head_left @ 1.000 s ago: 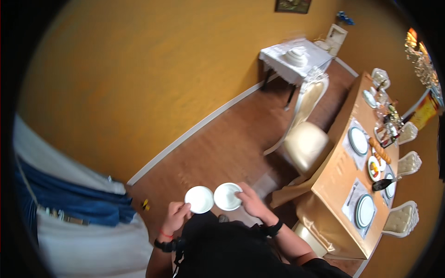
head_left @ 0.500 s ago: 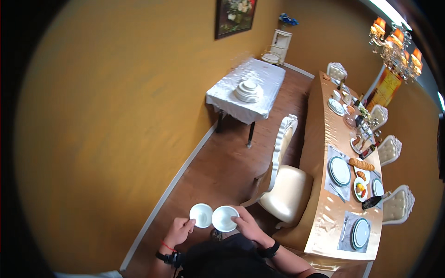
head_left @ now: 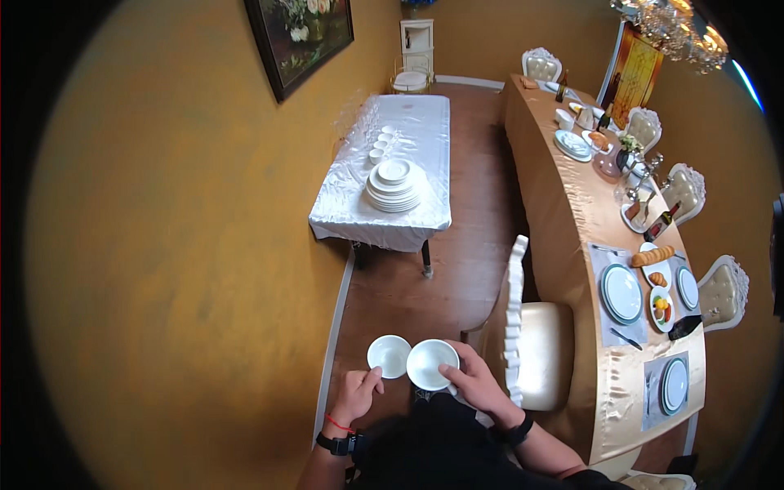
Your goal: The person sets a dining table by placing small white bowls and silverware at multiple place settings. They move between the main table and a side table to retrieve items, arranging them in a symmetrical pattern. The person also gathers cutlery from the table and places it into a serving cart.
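My left hand is closed on the rim of a small white bowl, its thumb over the near edge. A second, slightly larger-looking white bowl is gripped by my right hand, with the thumb inside the rim and the fingers mostly hidden beneath. Both bowls are held upright side by side in front of my body, nearly touching, and no contents show in them. Ahead, a side table under a white cloth carries a stack of white plates and several small white cups.
Blurry clear glasses stand on the side table near the wall. To the right runs a long dining table in gold cloth, laid with plates, bread and bottles. A cream chair stands beside it, close to my right arm. Brown floor separates the tables.
My view has swung to the right and moved forward, so the side table appears nearer. Both hands keep their hold on the bowls.
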The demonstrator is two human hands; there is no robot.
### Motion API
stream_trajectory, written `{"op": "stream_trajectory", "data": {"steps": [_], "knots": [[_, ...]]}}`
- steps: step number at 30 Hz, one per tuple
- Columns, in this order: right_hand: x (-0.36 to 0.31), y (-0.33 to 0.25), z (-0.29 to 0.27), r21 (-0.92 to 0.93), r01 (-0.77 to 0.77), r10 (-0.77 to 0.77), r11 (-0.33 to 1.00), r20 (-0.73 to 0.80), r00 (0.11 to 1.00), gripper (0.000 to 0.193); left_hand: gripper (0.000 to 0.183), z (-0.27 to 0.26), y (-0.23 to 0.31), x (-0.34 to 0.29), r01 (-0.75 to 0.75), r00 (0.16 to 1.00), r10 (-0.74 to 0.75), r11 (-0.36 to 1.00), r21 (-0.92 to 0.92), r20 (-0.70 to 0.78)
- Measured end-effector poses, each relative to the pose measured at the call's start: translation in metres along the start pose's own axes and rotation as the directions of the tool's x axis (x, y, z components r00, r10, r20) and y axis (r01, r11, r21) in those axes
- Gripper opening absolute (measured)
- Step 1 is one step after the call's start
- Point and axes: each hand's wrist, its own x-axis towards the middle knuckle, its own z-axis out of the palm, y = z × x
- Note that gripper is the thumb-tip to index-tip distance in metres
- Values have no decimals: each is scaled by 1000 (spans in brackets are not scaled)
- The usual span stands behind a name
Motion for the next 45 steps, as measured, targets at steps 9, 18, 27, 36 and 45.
{"op": "stream_trajectory", "data": {"steps": [9, 18, 27, 36, 45], "knots": [[193, 0, -15, -124, -44, 43, 991, -16, 999, 46, 47, -78, -49, 176, 65, 997, -64, 997, -38, 42], [348, -25, -38, -102, -28, 2, 994, -247, 969, 50, 45, -105, -14, 394, -207, 945, 177, 975, 85, 276], [496, -46, -143, -33, 52, -61, 998, -392, 918, 46, 48, -60, 19, 554, -99, 956, 81, 994, 52, 282], [629, -73, -253, 219, -79, 131, 973, -235, 963, 41, 51, 13, 55, 664, -114, 988, 97, 983, 144, 123], [671, -113, -312, 196, -228, 271, 954, -233, 934, 39, 52, 55, 80, 735, -84, 983, 71, 994, 70, 167]]}}
